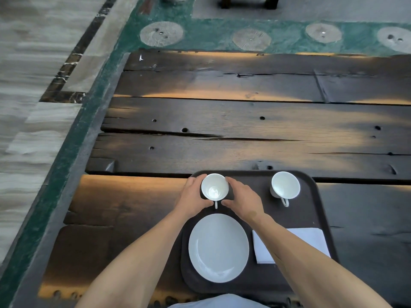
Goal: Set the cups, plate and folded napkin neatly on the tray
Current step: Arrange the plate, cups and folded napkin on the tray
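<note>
White glazed china is what the head view shows on a dark tray (311, 218) resting on a rough plank desk (222, 118). The left cup (214, 187) stands upright in the tray's far left corner, its handle turned toward the person. It is cradled between both hands: the left hand (193, 197) is curled against its left wall and the right hand (243, 200) against its right wall, fingers and thumbs closed round the bowl rather than hooked in the handle. Whether the cup is lifted or already seated on the tray cannot be told.

A second cup (285, 185) sits untouched in the far right corner, handle likewise toward the person. The plate (219, 247) lies flat at the near left of the tray, and the folded napkin (311, 237) lies just beside it on the right, partly hidden under the right forearm.

The cup is judged to be light, rigid and brittle, with a slick glaze, so a two-sided hold low on the bowl is reckoned safer than a pinch at the thin rim; it is best set down gently to avoid chipping. The plate is likely best gripped at its rim. The napkin, soft and light, is easily disturbed by a passing arm.
</note>
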Motion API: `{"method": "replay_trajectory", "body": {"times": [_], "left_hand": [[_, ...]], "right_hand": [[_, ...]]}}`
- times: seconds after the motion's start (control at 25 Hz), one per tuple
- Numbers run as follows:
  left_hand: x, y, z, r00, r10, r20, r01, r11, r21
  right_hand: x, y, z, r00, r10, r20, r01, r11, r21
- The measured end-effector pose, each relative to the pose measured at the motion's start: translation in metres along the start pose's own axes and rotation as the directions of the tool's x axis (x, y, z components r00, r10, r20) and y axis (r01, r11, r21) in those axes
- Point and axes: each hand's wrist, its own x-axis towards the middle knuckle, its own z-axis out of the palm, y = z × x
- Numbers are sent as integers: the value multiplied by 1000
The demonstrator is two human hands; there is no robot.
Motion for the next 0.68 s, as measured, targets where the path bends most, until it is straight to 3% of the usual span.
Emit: {"method": "replay_trajectory", "body": {"times": [0.28,0.68], "left_hand": [[-25,25,3,985,108,-135,-88,985,146],[-38,114,69,986,156,-49,-141,961,237]], "right_hand": [[-24,18,-17,1000,-27,12,28,990,-136],[-51,101,-73,995,-97,-18,92,977,-191]]}}
